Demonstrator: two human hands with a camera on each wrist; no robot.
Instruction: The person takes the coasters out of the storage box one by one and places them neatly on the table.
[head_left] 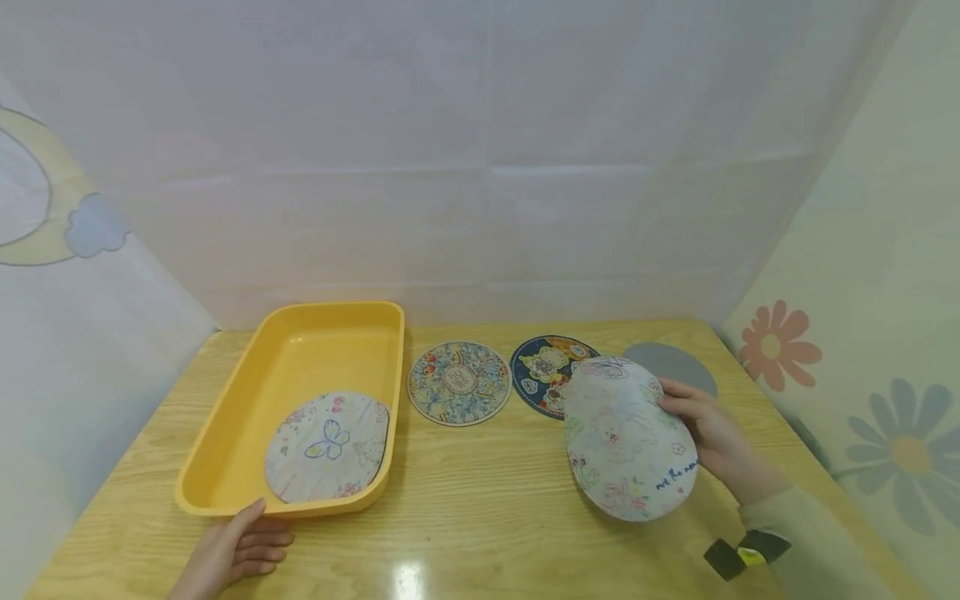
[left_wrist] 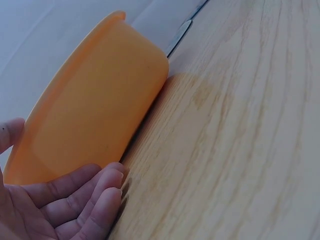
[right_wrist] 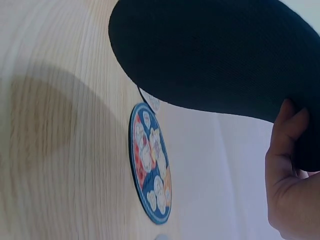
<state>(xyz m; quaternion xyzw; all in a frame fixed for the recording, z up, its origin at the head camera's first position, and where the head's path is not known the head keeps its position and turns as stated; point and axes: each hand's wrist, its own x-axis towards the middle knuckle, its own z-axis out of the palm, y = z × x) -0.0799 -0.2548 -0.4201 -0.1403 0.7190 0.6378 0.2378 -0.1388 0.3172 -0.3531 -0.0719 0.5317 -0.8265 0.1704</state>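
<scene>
Right hand [head_left: 712, 433] pinching the pale patterned mat [head_left: 626, 442] by its edge, raised above the bench [head_left: 480, 492] and partly overlapping the dark-blue mat [head_left: 542, 375] in head view. Left hand [head_left: 234, 550] holding the yellow tray [head_left: 322, 354] at its near rim. Good handling probably calls for a firm edge pinch, limiting sag, and a steadied tray.

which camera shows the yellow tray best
The head view: it shows nearly the whole yellow tray, rim and inside, with a round butterfly-patterned mat in it. The left wrist view shows only its outside, with the left hand against it; the right wrist view shows none of it.
</scene>
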